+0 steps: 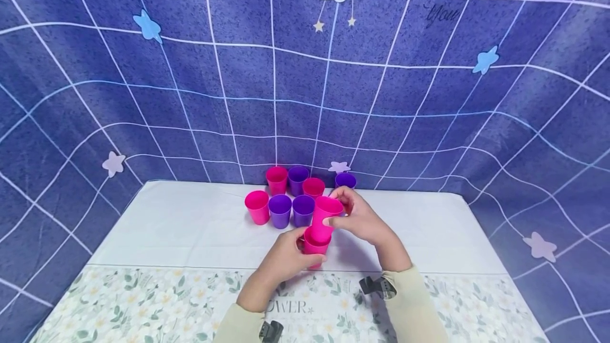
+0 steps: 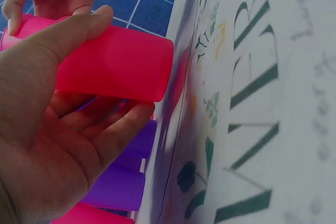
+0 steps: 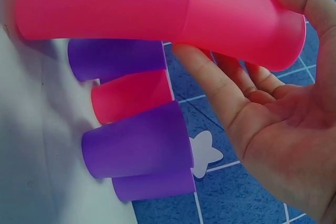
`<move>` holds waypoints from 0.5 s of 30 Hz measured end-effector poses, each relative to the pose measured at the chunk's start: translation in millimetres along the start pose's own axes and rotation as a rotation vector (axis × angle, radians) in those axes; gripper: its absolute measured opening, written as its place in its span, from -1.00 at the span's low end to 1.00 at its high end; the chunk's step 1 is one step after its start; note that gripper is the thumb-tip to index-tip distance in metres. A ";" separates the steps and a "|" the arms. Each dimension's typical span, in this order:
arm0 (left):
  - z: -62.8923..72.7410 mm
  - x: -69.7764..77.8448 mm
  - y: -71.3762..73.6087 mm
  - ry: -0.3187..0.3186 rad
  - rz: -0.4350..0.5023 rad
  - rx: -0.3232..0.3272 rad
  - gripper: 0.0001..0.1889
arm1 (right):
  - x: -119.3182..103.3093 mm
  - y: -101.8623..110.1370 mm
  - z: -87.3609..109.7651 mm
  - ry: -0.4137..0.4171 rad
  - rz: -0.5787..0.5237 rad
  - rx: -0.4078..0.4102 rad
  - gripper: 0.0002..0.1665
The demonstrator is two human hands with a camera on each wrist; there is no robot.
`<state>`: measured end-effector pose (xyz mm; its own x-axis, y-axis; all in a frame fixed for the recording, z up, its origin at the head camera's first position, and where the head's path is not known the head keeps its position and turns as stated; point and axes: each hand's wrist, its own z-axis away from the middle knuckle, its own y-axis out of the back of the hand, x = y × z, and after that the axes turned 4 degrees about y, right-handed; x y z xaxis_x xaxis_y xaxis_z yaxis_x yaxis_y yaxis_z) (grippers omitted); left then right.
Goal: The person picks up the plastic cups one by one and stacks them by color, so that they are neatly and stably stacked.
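Observation:
My left hand [image 1: 282, 257] holds a pink cup [image 2: 128, 69] upright, thumb on one side and fingers on the other. A second pink cup [image 3: 241, 22] has its lower end inside the mouth of the first, leaning slightly. My right hand [image 1: 364, 222] grips this upper cup near its rim between thumb and fingers. Just behind the hands stand two purple cups [image 1: 280, 211] and a pink cup [image 1: 257, 207] in a front row.
Farther back are a pink cup [image 1: 276, 180], a purple cup [image 1: 298, 180] and another pink cup [image 1: 313, 188]. A purple cup [image 1: 345, 180] stands behind my right hand. A floral cloth [image 1: 157, 306] covers the table's near part. A blue grid backdrop [image 1: 248, 110] rises behind.

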<state>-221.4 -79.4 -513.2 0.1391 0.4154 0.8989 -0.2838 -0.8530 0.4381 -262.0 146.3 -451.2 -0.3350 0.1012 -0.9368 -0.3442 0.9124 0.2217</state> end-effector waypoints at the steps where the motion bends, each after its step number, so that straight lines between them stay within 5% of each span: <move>1: 0.0 -0.3 0.1 -0.001 -0.001 0.002 -0.41 | 0.9 -0.2 -0.1 0.003 0.004 -0.007 -0.44; 15: -1.8 -2.5 1.2 -0.013 -0.034 0.033 -0.42 | 6.0 -5.4 -1.0 -0.017 -0.051 -0.160 -0.35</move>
<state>-223.8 -81.0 -514.9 0.1602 0.4407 0.8833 -0.2474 -0.8483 0.4681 -263.0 141.5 -457.7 -0.2994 0.0642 -0.9520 -0.4957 0.8420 0.2127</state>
